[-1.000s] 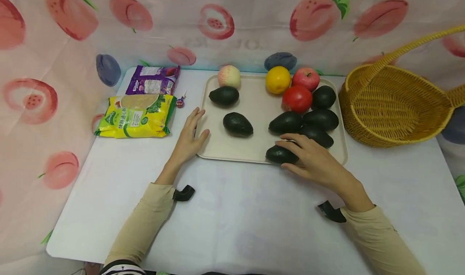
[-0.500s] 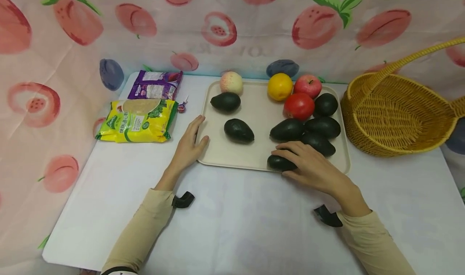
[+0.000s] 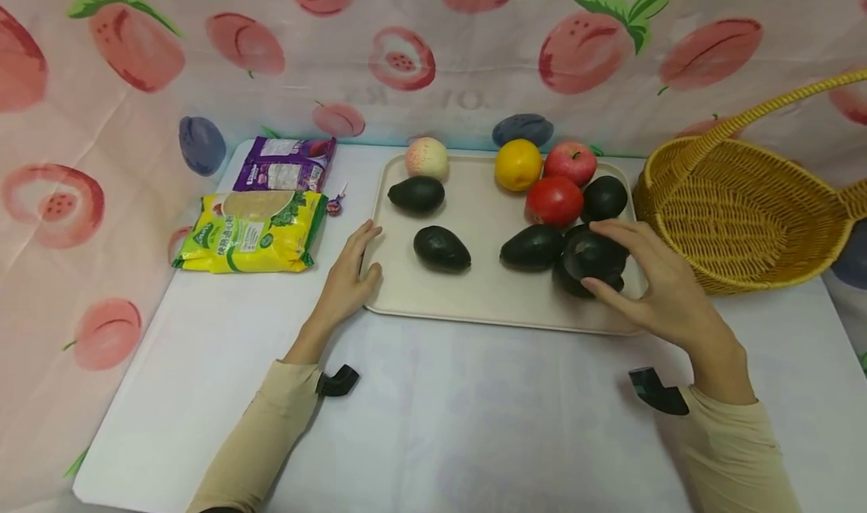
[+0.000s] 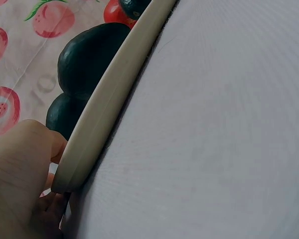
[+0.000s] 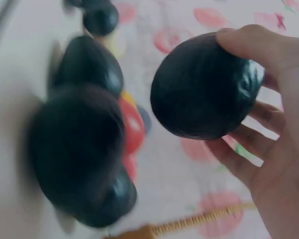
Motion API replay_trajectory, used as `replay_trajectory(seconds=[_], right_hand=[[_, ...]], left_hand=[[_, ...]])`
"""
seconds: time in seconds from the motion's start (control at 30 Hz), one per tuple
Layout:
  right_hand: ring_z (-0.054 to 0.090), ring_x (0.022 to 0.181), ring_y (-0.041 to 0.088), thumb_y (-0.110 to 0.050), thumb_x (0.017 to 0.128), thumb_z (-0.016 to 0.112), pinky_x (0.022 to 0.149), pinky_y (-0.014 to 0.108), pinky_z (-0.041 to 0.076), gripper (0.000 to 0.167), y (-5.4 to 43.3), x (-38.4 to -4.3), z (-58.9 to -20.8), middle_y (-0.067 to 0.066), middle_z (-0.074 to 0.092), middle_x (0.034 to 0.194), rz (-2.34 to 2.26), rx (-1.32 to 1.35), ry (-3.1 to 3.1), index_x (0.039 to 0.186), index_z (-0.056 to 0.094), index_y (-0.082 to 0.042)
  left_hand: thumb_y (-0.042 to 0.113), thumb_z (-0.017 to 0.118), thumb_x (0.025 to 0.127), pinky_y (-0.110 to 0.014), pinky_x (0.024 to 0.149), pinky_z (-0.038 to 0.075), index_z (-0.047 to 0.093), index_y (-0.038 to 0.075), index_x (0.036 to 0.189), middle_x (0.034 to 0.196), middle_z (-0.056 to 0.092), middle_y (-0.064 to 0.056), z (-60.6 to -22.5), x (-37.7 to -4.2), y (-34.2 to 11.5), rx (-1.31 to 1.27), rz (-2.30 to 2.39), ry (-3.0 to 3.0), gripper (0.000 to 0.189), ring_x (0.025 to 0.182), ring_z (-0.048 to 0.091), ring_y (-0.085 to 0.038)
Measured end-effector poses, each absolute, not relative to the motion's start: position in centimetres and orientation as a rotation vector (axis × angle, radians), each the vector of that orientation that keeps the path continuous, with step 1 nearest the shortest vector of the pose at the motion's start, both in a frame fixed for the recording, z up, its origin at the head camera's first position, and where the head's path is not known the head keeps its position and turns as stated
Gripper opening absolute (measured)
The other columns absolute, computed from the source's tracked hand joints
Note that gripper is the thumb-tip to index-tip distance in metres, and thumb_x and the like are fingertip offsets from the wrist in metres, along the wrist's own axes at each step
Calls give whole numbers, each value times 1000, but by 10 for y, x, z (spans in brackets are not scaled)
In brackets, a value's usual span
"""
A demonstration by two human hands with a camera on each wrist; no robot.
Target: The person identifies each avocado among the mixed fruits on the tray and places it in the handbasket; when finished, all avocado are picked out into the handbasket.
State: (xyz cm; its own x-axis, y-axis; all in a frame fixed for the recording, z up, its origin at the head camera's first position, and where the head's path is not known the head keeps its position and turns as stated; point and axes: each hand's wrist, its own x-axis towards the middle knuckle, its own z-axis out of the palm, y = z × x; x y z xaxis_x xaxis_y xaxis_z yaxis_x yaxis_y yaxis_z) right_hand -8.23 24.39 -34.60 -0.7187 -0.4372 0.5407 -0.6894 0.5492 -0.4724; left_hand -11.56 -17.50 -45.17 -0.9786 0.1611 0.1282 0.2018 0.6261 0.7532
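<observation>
My right hand [image 3: 670,291] grips a dark green avocado [image 3: 594,256] between thumb and fingers, above the right part of the cream tray [image 3: 488,298]. The right wrist view shows this held avocado [image 5: 202,89] lifted apart from the others. Beneath it, avocados on the tray are partly hidden, while one [image 3: 533,247] lies just left. My left hand [image 3: 345,280] rests at the tray's left edge, fingers stretched along the outside and thumb at the rim. In the left wrist view, the left hand [image 4: 20,169] touches the tray corner. Two avocados [image 3: 442,249] lie on the tray's left half.
On the tray's back side sit a peach [image 3: 427,159], an orange [image 3: 518,165], an apple [image 3: 571,162] and a red tomato-like fruit [image 3: 554,201]. A wicker basket [image 3: 738,197] stands right. Yellow [image 3: 250,231] and purple [image 3: 286,164] packets and a lollipop [image 3: 335,204] lie left.
My right hand has picked up the avocado from the tray's front edge and carried it up and to the right, over the others. My left hand stays at the tray's edge.
</observation>
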Motion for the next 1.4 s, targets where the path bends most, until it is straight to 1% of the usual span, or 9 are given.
replay_trajectory(seconds=[0.17,0.3,0.4,0.57,0.8,0.9,1.07,1.27,1.4], right_hand=[[46,121,-1,-57,81,61,107,13,33,79,264,-80,-330,24,56,120,1001,770,-2357,126,51,8],[47,118,-1,-51,81,65,103,13,36,78,283,-80,-325,1,57,123,1057,645,-2298,126,49,11],[46,116,1,-37,78,72,100,11,38,69,304,-84,-332,-17,48,126,1066,512,-2296,127,51,7],[50,113,-1,-7,73,75,102,13,39,61,331,-88,-345,-20,48,122,1070,253,-2334,129,52,-4],[48,103,-9,-13,75,75,92,9,37,65,347,-89,-356,-27,47,111,1061,-176,-2421,130,43,-24],[46,101,-9,-15,78,71,85,8,37,62,353,-92,-363,-25,46,110,1068,-277,-2466,132,42,-26],[46,105,-9,-25,82,70,93,11,38,59,362,-94,-374,-17,51,115,1014,-390,-2596,133,43,-34],[50,115,39,-48,83,63,83,48,42,65,371,-95,-378,31,51,126,847,-434,-2906,130,39,-10],[39,116,55,-54,88,54,88,69,33,79,375,-96,-377,35,40,135,803,-403,-3055,141,28,-2]], left_hand=[[7,53,87,-51,116,24,38,20,143,157,25,0,-451,-114,-176,-312,-1295,-2792,60,145,24,-23],[7,54,87,-51,117,23,39,20,143,157,25,0,-452,-113,-177,-313,-1289,-2797,60,145,24,-23],[7,54,87,-51,117,24,39,19,143,157,25,0,-452,-113,-177,-324,-1282,-2794,59,145,24,-23],[7,54,87,-50,117,23,39,18,143,156,25,-1,-452,-113,-177,-334,-1281,-2782,59,144,24,-23],[8,55,87,-51,117,22,40,17,142,156,26,-3,-452,-114,-178,-338,-1279,-2781,58,144,24,-25],[8,55,87,-51,117,21,41,17,142,156,26,-3,-453,-114,-178,-337,-1275,-2782,57,145,24,-25],[8,55,87,-51,118,21,42,18,141,156,25,-3,-453,-113,-178,-333,-1269,-2790,57,145,23,-24],[8,56,87,-52,117,21,43,17,140,156,26,-4,-454,-115,-178,-342,-1258,-2793,55,144,23,-25],[8,56,87,-50,118,21,44,17,139,156,25,-3,-453,-116,-176,-350,-1251,-2799,55,145,23,-24]])
